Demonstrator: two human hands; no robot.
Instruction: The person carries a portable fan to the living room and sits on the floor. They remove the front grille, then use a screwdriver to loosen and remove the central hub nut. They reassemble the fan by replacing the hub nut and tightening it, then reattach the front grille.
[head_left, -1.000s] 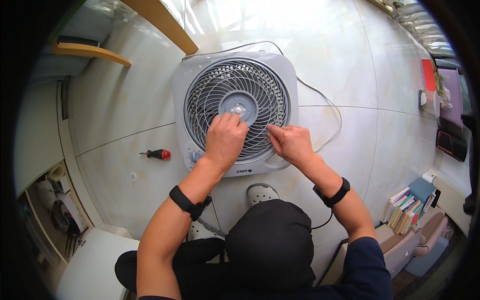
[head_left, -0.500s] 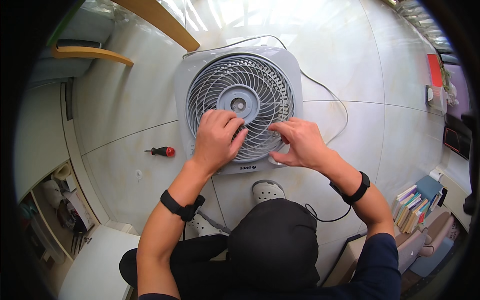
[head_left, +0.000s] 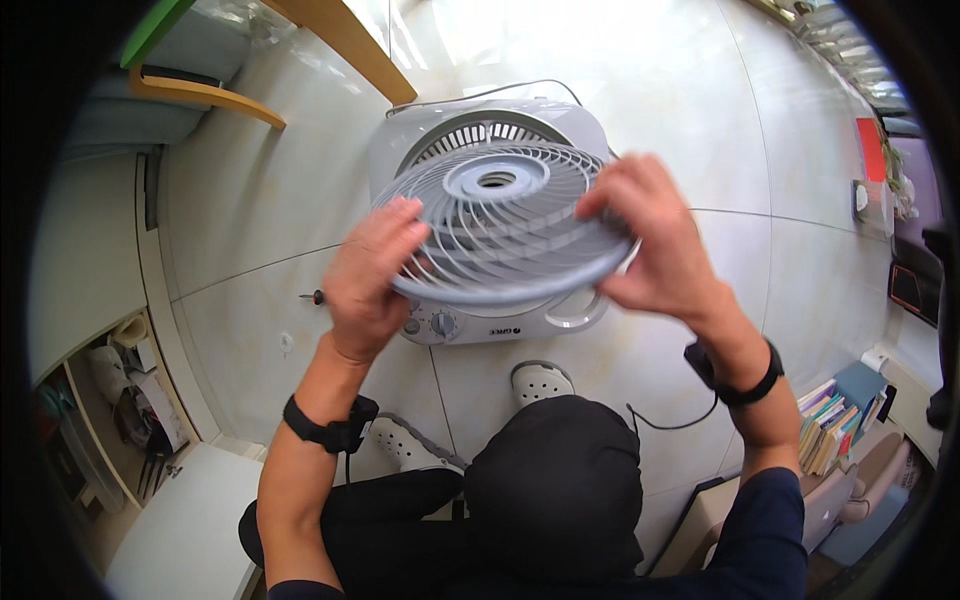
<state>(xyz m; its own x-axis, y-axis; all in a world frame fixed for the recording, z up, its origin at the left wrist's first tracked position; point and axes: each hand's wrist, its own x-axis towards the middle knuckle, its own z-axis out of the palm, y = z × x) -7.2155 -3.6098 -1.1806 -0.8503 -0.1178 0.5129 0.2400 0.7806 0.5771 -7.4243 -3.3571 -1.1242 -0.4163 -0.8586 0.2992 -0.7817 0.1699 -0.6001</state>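
A round grey fan grille (head_left: 497, 178) with curved spokes is raised off the square grey box fan (head_left: 590, 125) lying on the floor. My left hand (head_left: 372, 275) grips the grille's left rim. On its right rim my right hand (head_left: 655, 235) is closed, somewhat blurred by motion. The grille tilts, its near edge above the fan's front panel, where a round dial (head_left: 443, 323) shows. Behind the grille, part of the fan's slotted interior (head_left: 485, 135) is visible; the rest is hidden. A screwdriver (head_left: 318, 297) lies left of the fan, mostly covered by my left hand.
The fan's power cord (head_left: 500, 88) loops behind it. A wooden chair leg (head_left: 365, 60) stands at the back left. On the left is an open cabinet (head_left: 110, 420) with things inside. At the right are books (head_left: 830, 425). My shoe (head_left: 543, 382) is just before the fan.
Both hands have taken hold of the grille and lifted it off the fan, uncovering part of the interior and the dial. My left hand now covers most of the screwdriver.
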